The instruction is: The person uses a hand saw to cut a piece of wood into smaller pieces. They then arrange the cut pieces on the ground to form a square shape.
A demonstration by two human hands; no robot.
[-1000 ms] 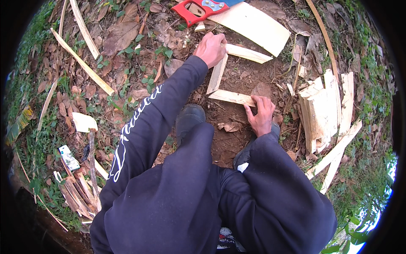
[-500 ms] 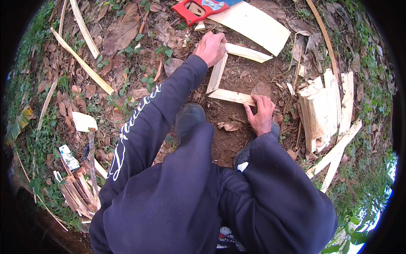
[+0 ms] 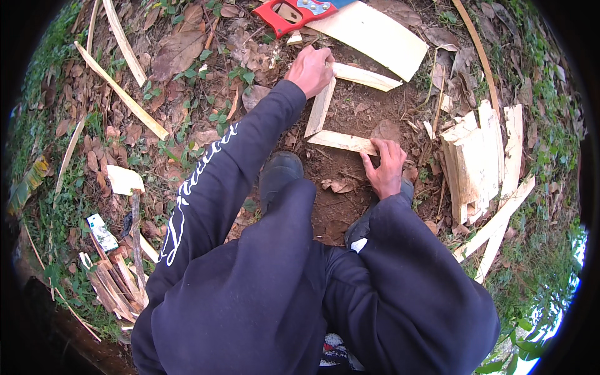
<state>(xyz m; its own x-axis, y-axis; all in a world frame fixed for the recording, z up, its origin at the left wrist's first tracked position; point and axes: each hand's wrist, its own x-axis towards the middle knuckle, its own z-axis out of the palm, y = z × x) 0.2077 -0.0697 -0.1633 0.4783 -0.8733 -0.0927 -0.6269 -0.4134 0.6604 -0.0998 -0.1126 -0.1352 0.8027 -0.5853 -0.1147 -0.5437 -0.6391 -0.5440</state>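
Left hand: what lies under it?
The left hand covers the corner where the upright wood strip meets the top strip. How the joint itself sits is hidden; bare dirt shows beside it.

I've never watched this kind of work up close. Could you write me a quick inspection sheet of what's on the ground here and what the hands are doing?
Surface: bare soil patch ringed by dry leaves and weeds.
Job's things: three pale wood strips laid in a U shape, the top strip, side strip and bottom strip.
Clutter: red-handled saw, flat board, stack of split boards, long sticks, bundle of scrap wood.
Grip: left hand rests on the corner where the top and side strips meet; right hand presses the bottom strip's end, fingers spread.
Cables: nothing seen.
Surroundings: grass at the edges; the person's dark boot beside the strips.
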